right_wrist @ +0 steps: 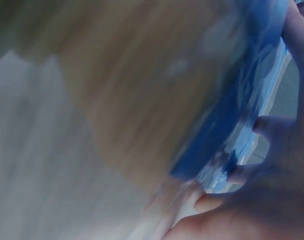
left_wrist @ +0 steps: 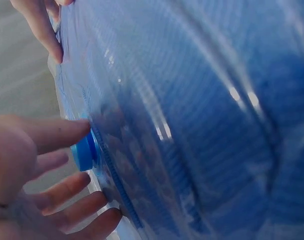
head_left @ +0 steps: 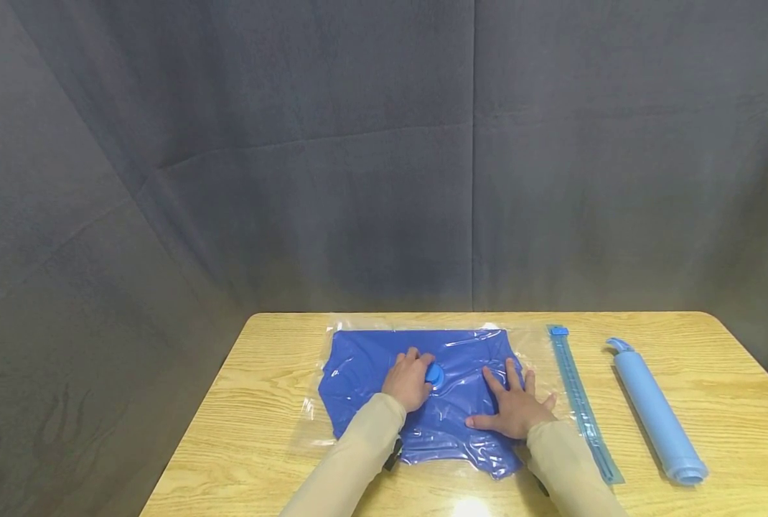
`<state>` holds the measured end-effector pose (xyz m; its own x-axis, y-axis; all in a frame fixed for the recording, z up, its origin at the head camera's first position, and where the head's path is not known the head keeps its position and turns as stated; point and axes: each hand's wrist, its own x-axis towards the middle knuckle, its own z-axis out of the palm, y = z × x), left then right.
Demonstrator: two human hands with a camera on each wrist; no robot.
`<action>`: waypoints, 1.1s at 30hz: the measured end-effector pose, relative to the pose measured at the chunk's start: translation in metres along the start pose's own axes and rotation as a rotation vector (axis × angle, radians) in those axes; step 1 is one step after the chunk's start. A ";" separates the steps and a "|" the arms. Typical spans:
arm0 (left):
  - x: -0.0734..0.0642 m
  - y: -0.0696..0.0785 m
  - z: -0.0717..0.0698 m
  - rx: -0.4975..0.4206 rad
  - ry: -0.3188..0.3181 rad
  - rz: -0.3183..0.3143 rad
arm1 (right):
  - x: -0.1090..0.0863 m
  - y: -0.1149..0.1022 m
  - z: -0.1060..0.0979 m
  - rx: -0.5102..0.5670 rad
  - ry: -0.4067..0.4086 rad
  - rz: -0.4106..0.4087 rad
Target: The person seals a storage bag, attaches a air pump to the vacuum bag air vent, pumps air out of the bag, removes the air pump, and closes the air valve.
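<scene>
A clear plastic vacuum storage bag (head_left: 448, 438) with blue folded fabric inside lies on the table. Near its middle sits a round blue valve cap (head_left: 433, 373). My left hand (head_left: 407, 382) is at this cap; in the left wrist view, the thumb and index finger pinch the cap (left_wrist: 83, 154), while the other fingertips touch the bag's film. My right hand (head_left: 518, 411) rests on the right part of the bag with its fingers spread. In the right wrist view, the spread fingers (right_wrist: 271, 127) press the film, and much of that view is blurred.
A teal zip strip (head_left: 581, 402) with a blue slider (head_left: 559, 331) runs along the bag's right edge. Farther right, a light blue hand pump (head_left: 658, 413) lies on the wooden table (head_left: 229, 431). A grey curtain (head_left: 358, 215) hangs behind the table.
</scene>
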<state>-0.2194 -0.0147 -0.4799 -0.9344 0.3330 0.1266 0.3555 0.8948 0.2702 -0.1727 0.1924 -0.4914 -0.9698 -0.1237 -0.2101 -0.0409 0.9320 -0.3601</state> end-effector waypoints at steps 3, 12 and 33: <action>-0.001 0.001 -0.001 -0.018 -0.002 -0.027 | 0.000 0.000 0.000 0.001 -0.002 0.000; 0.000 0.001 0.000 -0.033 0.074 -0.130 | -0.001 0.000 0.000 0.007 -0.004 -0.004; -0.003 0.002 -0.001 -0.113 0.019 -0.160 | -0.001 0.001 0.001 0.010 0.017 -0.013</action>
<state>-0.2153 -0.0141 -0.4785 -0.9791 0.1822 0.0908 0.2033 0.8965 0.3936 -0.1719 0.1930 -0.4925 -0.9733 -0.1294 -0.1898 -0.0508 0.9270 -0.3715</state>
